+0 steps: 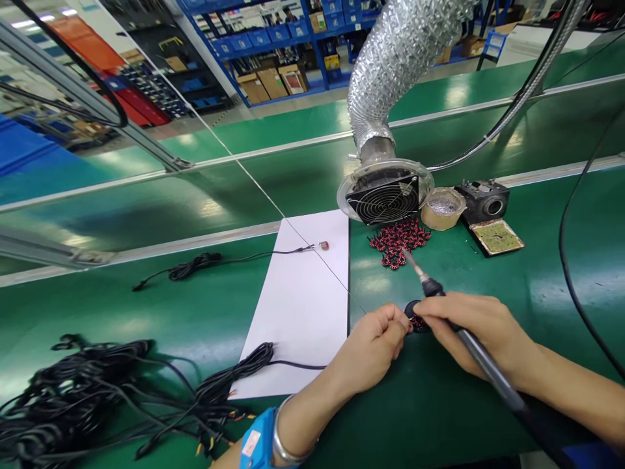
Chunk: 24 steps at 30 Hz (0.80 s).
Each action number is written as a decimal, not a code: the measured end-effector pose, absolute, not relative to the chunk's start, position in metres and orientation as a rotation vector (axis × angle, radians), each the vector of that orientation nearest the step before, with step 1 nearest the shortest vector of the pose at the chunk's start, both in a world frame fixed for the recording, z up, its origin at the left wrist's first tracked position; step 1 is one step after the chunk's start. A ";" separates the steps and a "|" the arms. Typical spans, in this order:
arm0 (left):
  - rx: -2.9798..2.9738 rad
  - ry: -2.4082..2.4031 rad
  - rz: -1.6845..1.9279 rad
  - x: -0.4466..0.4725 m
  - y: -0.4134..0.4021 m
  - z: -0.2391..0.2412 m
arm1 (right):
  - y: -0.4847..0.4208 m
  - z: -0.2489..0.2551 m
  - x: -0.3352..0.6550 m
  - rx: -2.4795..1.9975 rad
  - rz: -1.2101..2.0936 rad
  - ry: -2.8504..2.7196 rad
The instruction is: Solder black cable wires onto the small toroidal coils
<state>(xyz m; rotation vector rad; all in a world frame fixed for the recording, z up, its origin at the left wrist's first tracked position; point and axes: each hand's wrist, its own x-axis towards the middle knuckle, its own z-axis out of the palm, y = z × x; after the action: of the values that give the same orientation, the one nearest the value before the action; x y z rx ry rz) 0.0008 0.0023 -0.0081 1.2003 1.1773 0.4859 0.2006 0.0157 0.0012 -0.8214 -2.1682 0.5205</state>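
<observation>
My left hand (374,348) is closed in a pinch at the edge of a small round black part with red windings (415,318) on the green bench. My right hand (481,329) is wrapped round a soldering iron (432,286), whose metal tip points up and away toward a heap of red-and-black wound coils (398,242). The fingertips of my right hand also touch the small part. A thin wire (312,251) runs diagonally down toward my left hand. A blue wrist strap (258,440) sits on my left wrist.
A fume fan (384,195) on a silver flexible duct stands behind the coils. Beside it are a tape roll (443,208), an iron stand (486,200) and a sponge tray (497,236). A white sheet (297,306) lies left, with a bundle of black cables (97,397).
</observation>
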 end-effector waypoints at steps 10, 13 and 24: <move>1.400 1.161 0.476 -0.003 -0.004 -0.002 | 0.016 -0.013 0.193 -0.771 0.381 -2.365; 1.419 1.217 0.475 -0.002 -0.004 -0.001 | 0.013 -0.015 0.192 -0.822 0.428 -2.333; 1.231 1.110 0.474 0.001 -0.006 -0.015 | 0.011 -0.016 0.190 -0.798 0.577 -2.319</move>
<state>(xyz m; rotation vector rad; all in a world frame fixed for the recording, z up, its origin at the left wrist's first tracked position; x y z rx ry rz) 0.0013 -0.0055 -0.0152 1.2314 1.1103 0.4744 0.1900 0.0115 -0.0155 -0.7984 -2.3192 0.5775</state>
